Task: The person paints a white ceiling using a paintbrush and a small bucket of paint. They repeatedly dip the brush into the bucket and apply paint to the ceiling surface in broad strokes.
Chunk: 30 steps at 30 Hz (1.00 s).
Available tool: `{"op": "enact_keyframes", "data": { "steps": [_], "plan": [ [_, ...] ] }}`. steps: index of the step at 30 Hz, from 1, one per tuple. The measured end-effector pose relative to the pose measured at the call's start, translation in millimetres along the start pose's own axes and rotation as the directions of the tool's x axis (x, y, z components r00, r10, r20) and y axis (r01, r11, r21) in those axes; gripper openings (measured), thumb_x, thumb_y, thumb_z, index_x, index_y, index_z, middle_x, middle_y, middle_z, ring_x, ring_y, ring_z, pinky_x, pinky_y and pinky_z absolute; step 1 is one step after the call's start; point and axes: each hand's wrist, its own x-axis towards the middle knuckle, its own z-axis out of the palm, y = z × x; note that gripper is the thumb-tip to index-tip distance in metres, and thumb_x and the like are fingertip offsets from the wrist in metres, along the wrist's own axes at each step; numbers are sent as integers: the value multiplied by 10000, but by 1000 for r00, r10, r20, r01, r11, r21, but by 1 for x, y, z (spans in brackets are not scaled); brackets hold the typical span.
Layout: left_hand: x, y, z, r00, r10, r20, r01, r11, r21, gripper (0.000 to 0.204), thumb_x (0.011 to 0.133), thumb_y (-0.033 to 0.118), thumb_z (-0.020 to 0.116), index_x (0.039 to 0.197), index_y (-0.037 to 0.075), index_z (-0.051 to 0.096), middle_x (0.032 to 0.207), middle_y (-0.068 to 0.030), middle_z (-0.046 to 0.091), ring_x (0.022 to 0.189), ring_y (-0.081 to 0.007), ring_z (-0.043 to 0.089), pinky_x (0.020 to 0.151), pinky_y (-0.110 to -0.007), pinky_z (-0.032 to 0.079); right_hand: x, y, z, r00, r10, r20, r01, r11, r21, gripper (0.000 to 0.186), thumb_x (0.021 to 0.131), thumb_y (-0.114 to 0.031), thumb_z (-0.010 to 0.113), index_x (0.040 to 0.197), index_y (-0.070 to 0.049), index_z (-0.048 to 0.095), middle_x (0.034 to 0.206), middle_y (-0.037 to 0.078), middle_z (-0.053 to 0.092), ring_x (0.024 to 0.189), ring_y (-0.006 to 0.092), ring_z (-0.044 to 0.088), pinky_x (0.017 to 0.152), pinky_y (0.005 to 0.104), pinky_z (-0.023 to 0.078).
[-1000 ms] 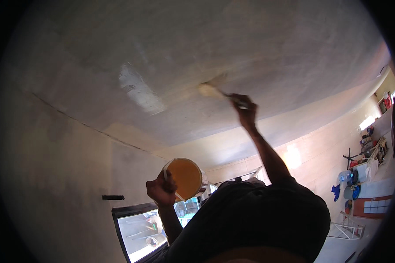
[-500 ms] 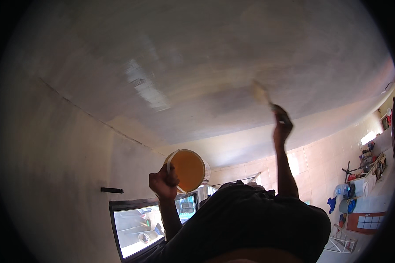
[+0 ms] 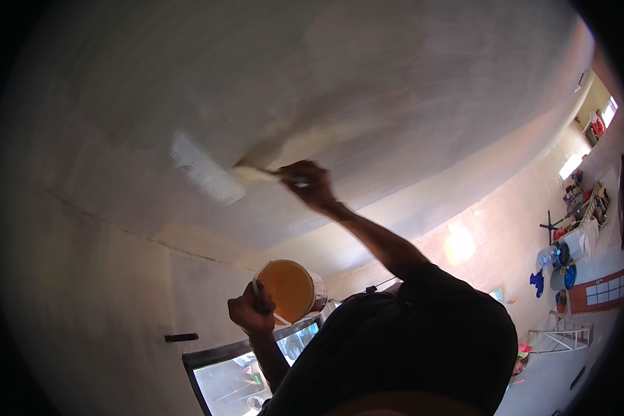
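Note:
My left hand (image 3: 252, 309) is closed on the rim and white handle of a bucket (image 3: 318, 291). The bucket's opening faces me and shows orange-yellow inside; whether that is liquid or the bucket's wall I cannot tell. My right hand (image 3: 310, 184) is raised and grips a paintbrush (image 3: 256, 168) by its handle. The brush tip points left, at or very near the edge of a bright white patch (image 3: 208, 170) on the grey-white ceiling (image 3: 367, 90). A dark shadow lies beside the brush.
A dark-framed window (image 3: 218, 357) is below the bucket, with a short dark bar (image 3: 182, 338) sticking out of the left wall (image 3: 118, 298). Far right are a metal ladder-like frame (image 3: 561, 336), a red-brown door (image 3: 603, 291), a blue tub (image 3: 569, 277) and shelves of clutter (image 3: 593, 208).
My right hand has swung left with the paintbrush, from over the right part of the ceiling to the white patch. The bucket stays in my left hand, and the view has turned slightly.

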Motion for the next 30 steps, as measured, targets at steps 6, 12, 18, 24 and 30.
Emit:
{"op": "enact_keyframes", "data": {
  "steps": [6, 12, 18, 24, 30],
  "plan": [
    [2, -1, -2, 999, 3, 33, -3, 1000, 1, 582, 738, 437, 409, 1054, -16, 591, 585, 27, 418, 451, -81, 253, 427, -240, 212, -2, 45, -219, 919, 140, -369, -215, 962, -169, 200, 833, -112, 741, 1019, -45, 718, 944, 52, 724, 833, 110, 657, 749, 266, 531],
    [12, -5, -23, 990, -15, 139, 19, 1000, -23, 572, 724, 447, 436, 1057, 7, 587, 653, 19, 498, 458, -95, 315, 424, -236, 270, -11, 65, -319, 725, -16, -688, -341, 860, -380, 189, 857, -101, 708, 1032, -30, 720, 945, 86, 727, 835, 146, 675, 751, 286, 527],
    [15, -9, -27, 996, -62, 60, 63, 998, -15, 564, 714, 436, 444, 1057, 11, 587, 661, 18, 500, 463, -96, 355, 418, -228, 283, -7, 82, -214, 739, -361, -569, -200, 689, -696, 206, 798, -166, 754, 979, -74, 719, 932, 83, 697, 863, 240, 656, 768, 364, 502],
    [14, 0, -17, 994, -101, -35, 98, 993, -66, 578, 713, 449, 438, 1043, -1, 586, 659, 17, 495, 475, -91, 370, 435, -212, 301, -39, -15, -40, 919, -340, -198, 192, 827, -528, 237, 720, -91, 764, 947, -77, 699, 914, 69, 701, 885, 216, 670, 767, 339, 480],
    [12, 3, -11, 993, -118, -20, 116, 991, -71, 577, 733, 456, 415, 1022, -9, 596, 597, 14, 429, 458, -100, 296, 430, -233, 242, -18, -37, -18, 920, -377, 110, 392, 891, -229, 294, 750, -166, 794, 1032, -120, 725, 932, 9, 715, 932, 196, 656, 764, 353, 504]
  ]
}}
